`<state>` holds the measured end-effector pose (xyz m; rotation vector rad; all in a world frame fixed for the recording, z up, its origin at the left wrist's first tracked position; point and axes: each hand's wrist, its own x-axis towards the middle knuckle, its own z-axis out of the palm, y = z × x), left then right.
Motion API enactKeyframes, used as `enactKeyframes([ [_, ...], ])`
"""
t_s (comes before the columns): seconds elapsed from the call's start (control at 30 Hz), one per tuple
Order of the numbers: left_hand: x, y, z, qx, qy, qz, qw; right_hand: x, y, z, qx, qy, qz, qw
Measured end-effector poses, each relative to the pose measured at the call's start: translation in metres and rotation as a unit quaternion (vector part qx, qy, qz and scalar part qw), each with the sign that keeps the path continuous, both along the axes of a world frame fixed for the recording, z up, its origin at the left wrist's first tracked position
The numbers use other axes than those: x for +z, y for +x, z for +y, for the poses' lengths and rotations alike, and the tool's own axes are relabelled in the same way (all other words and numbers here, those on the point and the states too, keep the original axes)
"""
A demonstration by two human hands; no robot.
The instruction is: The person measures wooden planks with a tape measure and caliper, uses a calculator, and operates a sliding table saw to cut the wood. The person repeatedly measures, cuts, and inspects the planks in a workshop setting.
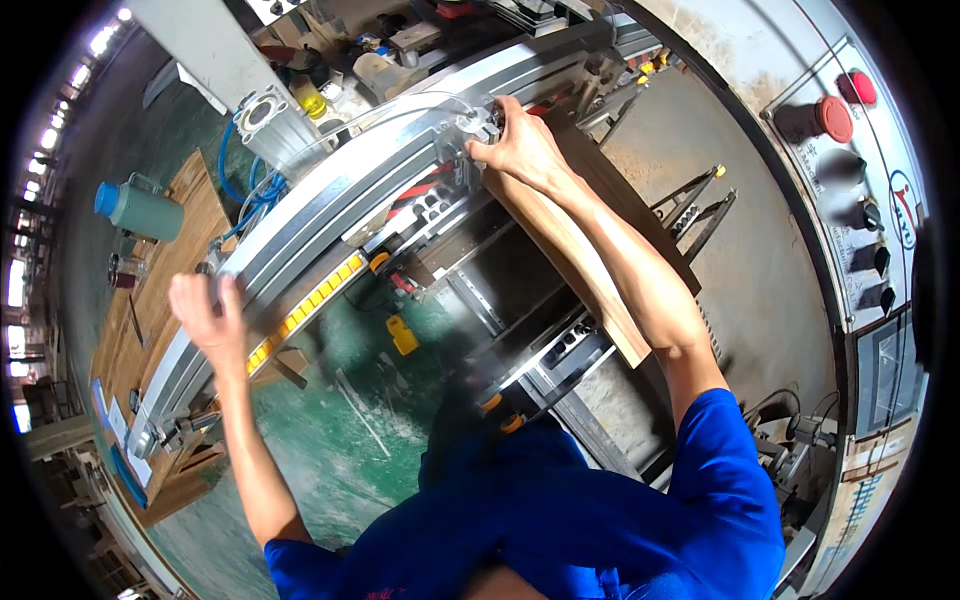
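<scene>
My right hand [524, 150] reaches far forward, thumb and fingers closed around a small shiny metal fitting [478, 126] on the long aluminium rail [300, 215]. What exactly the fitting is, I cannot make out. Under my right forearm lies a light wooden board [560, 240], its near end pointing toward me. My left hand [208, 318], slightly blurred, hovers at the left part of the rail. Its thumb stands apart from the fingers and it holds nothing visible.
A yellow segmented strip [305, 313] runs along the rail's near side. To the left, a green bottle with a blue cap [140, 207] stands by a wooden tabletop [180, 270]. A control panel with red buttons [835, 119] is at right. Blue hoses [262, 190] loop behind the rail.
</scene>
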<state>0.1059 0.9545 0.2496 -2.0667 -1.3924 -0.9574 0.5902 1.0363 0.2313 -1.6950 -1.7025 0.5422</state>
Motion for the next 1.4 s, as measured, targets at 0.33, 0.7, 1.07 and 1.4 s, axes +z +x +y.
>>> enactKeyframes([
  [0.33,0.002,0.244,0.099,-0.224,-0.112,0.134,0.959,0.008,0.010,0.006,0.011,0.005,-0.044,0.999],
  [0.7,-0.006,0.298,0.132,-0.187,-0.140,0.204,0.951,-0.002,0.035,0.011,0.004,-0.001,-0.039,0.999],
  [1.07,-0.005,0.298,0.134,-0.183,-0.128,0.239,0.945,-0.047,0.061,0.023,-0.056,0.020,0.326,0.944],
  [1.4,-0.003,0.305,0.132,-0.180,-0.123,0.250,0.944,-0.132,0.018,-0.006,-0.094,0.001,0.638,0.765],
])
